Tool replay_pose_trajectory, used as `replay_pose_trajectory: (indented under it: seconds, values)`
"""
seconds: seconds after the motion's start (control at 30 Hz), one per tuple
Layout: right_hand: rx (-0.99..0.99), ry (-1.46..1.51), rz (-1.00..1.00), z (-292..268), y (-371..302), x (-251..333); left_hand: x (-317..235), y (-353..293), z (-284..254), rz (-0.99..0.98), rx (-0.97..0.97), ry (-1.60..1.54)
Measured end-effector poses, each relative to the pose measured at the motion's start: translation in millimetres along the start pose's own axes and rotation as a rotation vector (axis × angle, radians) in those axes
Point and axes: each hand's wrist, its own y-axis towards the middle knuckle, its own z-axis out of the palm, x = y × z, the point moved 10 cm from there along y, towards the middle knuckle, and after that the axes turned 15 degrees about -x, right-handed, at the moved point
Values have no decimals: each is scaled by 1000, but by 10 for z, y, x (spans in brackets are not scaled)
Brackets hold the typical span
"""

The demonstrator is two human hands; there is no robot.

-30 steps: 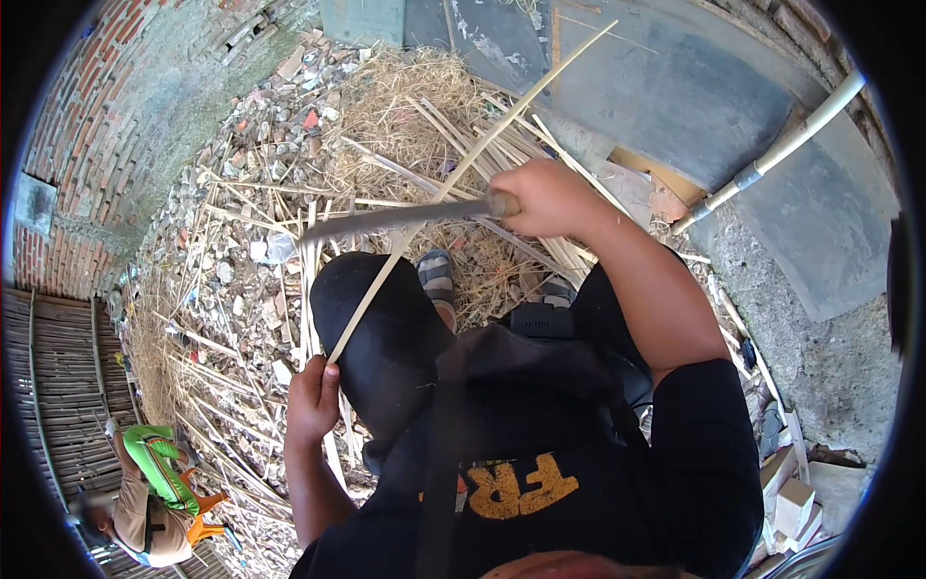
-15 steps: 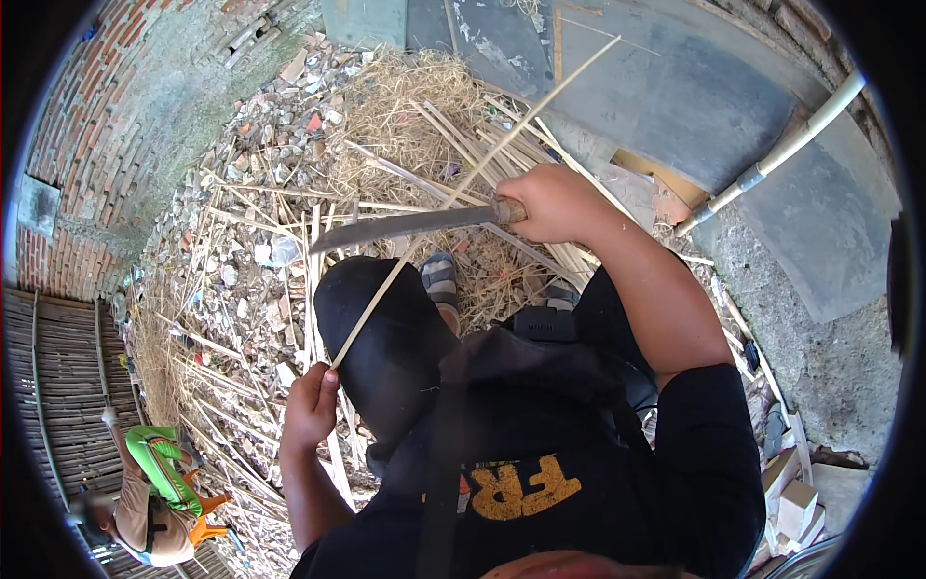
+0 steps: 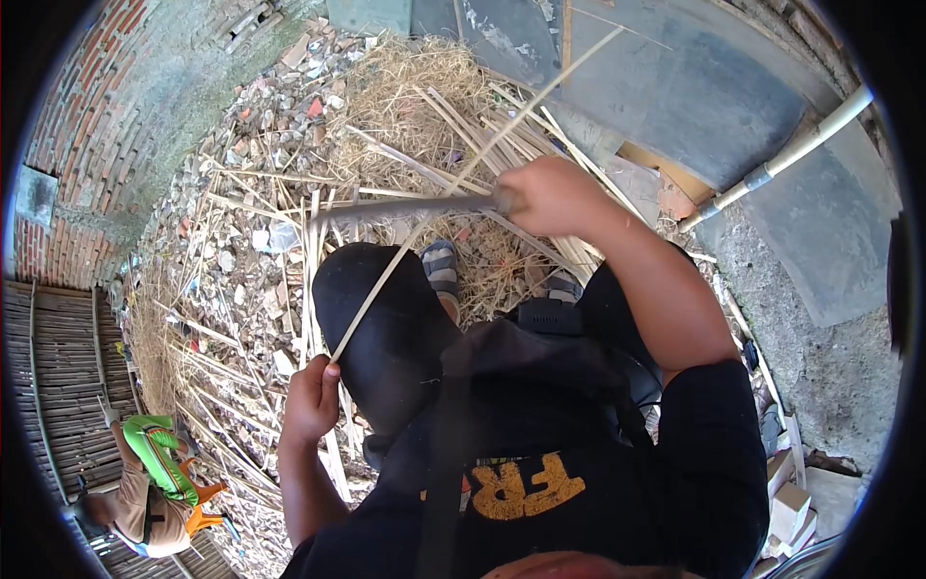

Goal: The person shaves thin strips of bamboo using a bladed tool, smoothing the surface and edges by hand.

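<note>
"Left hand (image 3: 311, 403) pinching, right hand (image 3: 550, 196) clenched: that is the worker's pose from where I stand."

"Pinching what, exactly?"

"One long, pale strip (image 3: 381, 282), its near end caught between the left thumb and fingers. From there it slants up over a black-clad knee (image 3: 359, 333), and its far tip reaches past the right hand, against grey panels (image 3: 675, 106)."

"And the right hand?"

"Wrapped around the handle (image 3: 507, 200) of a long knife (image 3: 376, 208). Its blade points leftward, farther out than the left hand, and crosses the strip a little to the left of the right hand. It is blurred, so I cannot tell whether steel touches strip."

"What lies around them?"

"Loose strips (image 3: 482, 135) lie beyond the right hand, next to a heap of dry straw (image 3: 405, 96). Rubble (image 3: 231, 232) spreads to the left of both hands, with more pale lengths strewn over it. One sandalled foot (image 3: 442, 265) shows between the hands, just on the near side of the blade."

"Someone else is in view, too."

"Yes, a co-worker (image 3: 154, 454) in a brown top and green trousers, well off to the left of the left hand, at an orange stool (image 3: 203, 518). Far to the right of the right hand, a pale pipe (image 3: 801, 147) slants in front of the panels."
</note>
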Motion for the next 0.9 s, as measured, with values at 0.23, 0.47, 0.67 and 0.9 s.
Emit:
replay_pose_trajectory:
  seconds: [0.23,0.47,0.67,0.9]
  values:
    - [-174,117,161,-170,80,-403,-35,-16,12,-72,49,-104]
    - [18,128,222,5,115,-575,95,-213,46,-103,101,-119]
    - [-121,93,174,-36,152,-535,56,-191,10,-158,131,-146]
    - [-54,107,75,69,85,-654,148,-240,58,-103,79,-81]
